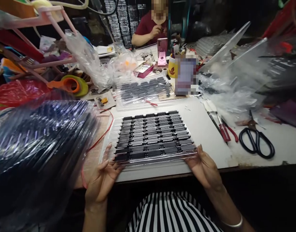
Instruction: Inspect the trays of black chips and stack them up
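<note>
On the far left, a red plastic bag point(20, 93) sits behind a big pile of shiny plastic trays point(49, 135). Next to them is a yellow-green ring point(84, 87) with an orange ring point(72, 85) by it. A thin red string point(99, 138) hangs down over the table point(201, 129). Then comes the left hand point(103, 177). It is half open, with its fingers under the near left corner of a clear tray point(160, 160). This tray is in the middle, at the near side of the table, and has rows of black parts point(151, 131) in it. I can't tell if its near edge is lifted. Behind it is another clear tray point(131, 102). Farther back sits a person in a dark red shirt point(146, 27), and a yellow cup point(171, 66) stands near. The right hand point(206, 169) is curled and pinches the near right corner of the middle tray. To its right lie a red screwdriver point(224, 131), red-handled pliers point(233, 132) and black-handled scissors point(250, 141).
</note>
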Action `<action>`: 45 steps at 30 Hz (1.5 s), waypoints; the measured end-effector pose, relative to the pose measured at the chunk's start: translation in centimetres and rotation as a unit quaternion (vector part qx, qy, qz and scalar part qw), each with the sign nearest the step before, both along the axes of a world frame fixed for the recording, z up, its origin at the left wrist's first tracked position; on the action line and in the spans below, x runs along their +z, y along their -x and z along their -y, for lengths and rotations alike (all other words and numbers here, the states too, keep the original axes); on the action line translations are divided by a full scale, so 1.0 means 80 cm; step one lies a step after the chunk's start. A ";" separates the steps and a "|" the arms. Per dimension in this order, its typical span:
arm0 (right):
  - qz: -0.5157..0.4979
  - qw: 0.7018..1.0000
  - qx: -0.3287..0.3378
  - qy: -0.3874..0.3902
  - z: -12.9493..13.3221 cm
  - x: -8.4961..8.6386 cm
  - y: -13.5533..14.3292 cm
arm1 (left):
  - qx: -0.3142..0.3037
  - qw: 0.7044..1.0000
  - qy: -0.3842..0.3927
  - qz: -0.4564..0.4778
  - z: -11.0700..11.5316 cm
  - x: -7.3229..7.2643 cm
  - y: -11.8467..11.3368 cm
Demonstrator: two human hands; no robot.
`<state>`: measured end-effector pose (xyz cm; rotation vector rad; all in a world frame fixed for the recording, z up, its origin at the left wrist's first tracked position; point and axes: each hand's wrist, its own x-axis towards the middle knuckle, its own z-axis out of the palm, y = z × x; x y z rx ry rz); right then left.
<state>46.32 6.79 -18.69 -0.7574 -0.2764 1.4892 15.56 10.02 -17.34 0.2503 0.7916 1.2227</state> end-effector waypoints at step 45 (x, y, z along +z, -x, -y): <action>0.179 0.983 -0.017 0.034 0.010 -0.005 -0.015 | -0.058 0.994 -0.068 -0.069 0.007 -0.004 -0.002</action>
